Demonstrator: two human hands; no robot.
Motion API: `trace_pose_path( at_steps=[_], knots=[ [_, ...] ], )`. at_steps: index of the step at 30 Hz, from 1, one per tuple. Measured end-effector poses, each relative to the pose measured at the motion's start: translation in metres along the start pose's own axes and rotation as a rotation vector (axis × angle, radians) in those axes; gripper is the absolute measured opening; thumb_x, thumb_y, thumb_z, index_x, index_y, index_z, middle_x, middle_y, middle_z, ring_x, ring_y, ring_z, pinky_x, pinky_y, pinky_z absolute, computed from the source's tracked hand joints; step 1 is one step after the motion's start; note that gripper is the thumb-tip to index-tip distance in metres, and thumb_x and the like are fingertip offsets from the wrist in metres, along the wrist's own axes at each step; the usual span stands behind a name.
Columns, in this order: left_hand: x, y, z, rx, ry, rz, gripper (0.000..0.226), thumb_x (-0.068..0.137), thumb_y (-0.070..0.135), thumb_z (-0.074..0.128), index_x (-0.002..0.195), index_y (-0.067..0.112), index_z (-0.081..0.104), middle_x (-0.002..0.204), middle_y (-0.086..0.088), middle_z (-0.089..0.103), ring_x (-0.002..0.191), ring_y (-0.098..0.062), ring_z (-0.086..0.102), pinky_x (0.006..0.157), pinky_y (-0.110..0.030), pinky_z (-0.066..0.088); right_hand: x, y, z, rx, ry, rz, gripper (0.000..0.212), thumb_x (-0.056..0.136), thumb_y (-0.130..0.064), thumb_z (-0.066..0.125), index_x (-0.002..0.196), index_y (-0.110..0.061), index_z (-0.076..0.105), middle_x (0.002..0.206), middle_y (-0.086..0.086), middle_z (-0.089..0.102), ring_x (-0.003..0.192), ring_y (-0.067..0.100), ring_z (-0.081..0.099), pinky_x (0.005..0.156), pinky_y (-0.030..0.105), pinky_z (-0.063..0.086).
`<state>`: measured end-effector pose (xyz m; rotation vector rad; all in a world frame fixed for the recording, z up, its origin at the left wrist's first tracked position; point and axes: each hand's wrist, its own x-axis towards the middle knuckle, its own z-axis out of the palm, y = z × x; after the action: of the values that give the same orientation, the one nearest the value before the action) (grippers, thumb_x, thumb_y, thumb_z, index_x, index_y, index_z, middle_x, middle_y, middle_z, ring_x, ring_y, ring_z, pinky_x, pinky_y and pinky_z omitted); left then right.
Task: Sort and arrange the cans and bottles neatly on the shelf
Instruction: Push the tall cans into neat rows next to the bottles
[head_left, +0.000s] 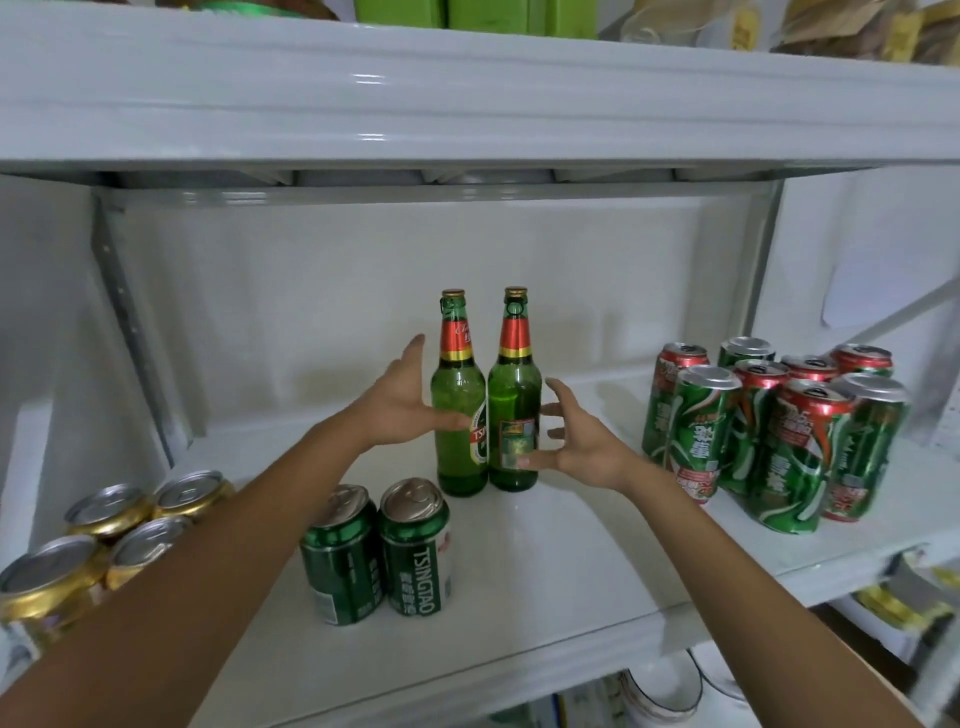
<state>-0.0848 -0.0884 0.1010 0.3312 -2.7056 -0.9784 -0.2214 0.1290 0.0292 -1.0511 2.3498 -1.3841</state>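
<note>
Your two forearms reach in from the bottom corners over the white shelf (519, 597). Two upright green bottles (485, 415) stand touching, mid-shelf, between your hands. Your left hand (400, 410) is spread wide, thumb laid on the left bottle. Your right hand (576, 441) is open and curled, thumb against the right bottle's label; neither clasps. Your left arm partly hides gold cans (104, 535). Two green cans (382, 551) stand nearer; red-green cans (774, 431) cluster right, slightly blurred.

White metal shelf (519, 587), two upright green glass bottles (485, 415) at centre, two dark green cans (379, 556) in front, gold cans (104, 540) left, red-green cans (769, 431) right.
</note>
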Motion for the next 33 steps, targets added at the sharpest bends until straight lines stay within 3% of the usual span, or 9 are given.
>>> trace_pose_path(
  at_steps=[4,6,11,13,16,20,22,28,33],
  knots=[
    [-0.039,0.027,-0.009,0.059,0.295,0.258,0.101,0.083,0.033,0.086,0.162,0.026,0.023,0.161,-0.004,0.037,0.146,-0.016,0.037,0.117,-0.032,0.034,-0.047,-0.010,-0.020,-0.081,0.137,-0.044,0.095,0.075,-0.027,0.091,0.153,-0.023,0.038,0.138,-0.001,0.052,0.123,0.023,0.058,0.100,0.046,0.056],
    [-0.058,0.044,-0.007,0.039,0.409,0.401,0.083,0.085,0.034,0.084,0.154,0.029,0.039,0.151,0.003,0.047,0.138,-0.011,0.045,0.115,-0.035,0.041,-0.073,-0.019,-0.031,-0.143,0.186,-0.066,0.086,0.074,-0.031,0.091,0.147,-0.025,0.047,0.132,-0.005,0.056,0.115,0.017,0.062,0.097,0.043,0.058],
    [-0.089,0.093,0.029,-0.161,0.440,0.547,0.059,0.083,0.041,0.080,0.136,0.034,0.054,0.135,0.013,0.056,0.122,-0.005,0.056,0.104,-0.033,0.052,-0.141,-0.032,-0.067,-0.351,0.459,-0.105,0.065,0.076,-0.025,0.090,0.134,-0.022,0.061,0.125,-0.004,0.065,0.109,0.015,0.065,0.090,0.039,0.060],
    [-0.091,0.107,0.050,-0.193,0.386,0.601,0.057,0.084,0.044,0.079,0.135,0.032,0.056,0.133,0.015,0.055,0.123,-0.005,0.056,0.104,-0.037,0.052,-0.168,-0.028,-0.081,-0.441,0.581,-0.099,0.064,0.077,-0.027,0.090,0.134,-0.023,0.061,0.128,-0.005,0.063,0.113,0.014,0.062,0.094,0.037,0.057],
    [-0.084,0.125,0.083,-0.197,0.312,0.677,0.058,0.084,0.043,0.081,0.135,0.027,0.060,0.130,0.015,0.053,0.122,-0.001,0.053,0.104,-0.031,0.049,-0.208,-0.011,-0.107,-0.607,0.684,0.005,0.080,0.075,-0.041,0.088,0.144,-0.026,0.051,0.143,-0.003,0.052,0.130,0.017,0.049,0.106,0.033,0.044],
    [-0.065,0.145,0.129,-0.232,0.274,0.748,0.049,0.081,0.035,0.085,0.126,0.025,0.069,0.127,0.015,0.055,0.120,0.011,0.051,0.106,-0.033,0.049,-0.247,0.012,-0.141,-0.648,0.662,0.137,0.105,0.070,-0.058,0.086,0.155,-0.024,0.035,0.153,0.000,0.039,0.141,0.023,0.037,0.112,0.039,0.037],
    [-0.058,0.155,0.149,-0.199,0.228,0.736,0.056,0.078,0.046,0.082,0.130,0.031,0.067,0.133,0.015,0.053,0.126,0.004,0.052,0.111,-0.038,0.047,-0.259,0.022,-0.155,-0.652,0.663,0.126,0.109,0.069,-0.061,0.085,0.157,-0.024,0.031,0.155,0.000,0.037,0.141,0.023,0.036,0.114,0.039,0.037],
    [-0.045,0.185,0.199,-0.049,0.125,0.594,0.090,0.070,0.069,0.068,0.152,0.042,0.043,0.158,0.020,0.033,0.147,-0.005,0.035,0.120,-0.045,0.037,-0.275,0.052,-0.200,-0.640,0.594,0.062,0.109,0.070,-0.063,0.083,0.157,-0.032,0.026,0.157,-0.004,0.032,0.144,0.021,0.033,0.114,0.037,0.035],
    [-0.035,0.198,0.222,-0.041,0.187,0.529,0.092,0.073,0.070,0.070,0.154,0.043,0.038,0.161,0.020,0.026,0.150,-0.005,0.030,0.121,-0.045,0.035,-0.272,0.088,-0.236,-0.502,0.536,-0.043,0.102,0.072,-0.058,0.084,0.155,-0.037,0.030,0.153,-0.014,0.030,0.142,0.011,0.032,0.111,0.024,0.029]
  ],
)
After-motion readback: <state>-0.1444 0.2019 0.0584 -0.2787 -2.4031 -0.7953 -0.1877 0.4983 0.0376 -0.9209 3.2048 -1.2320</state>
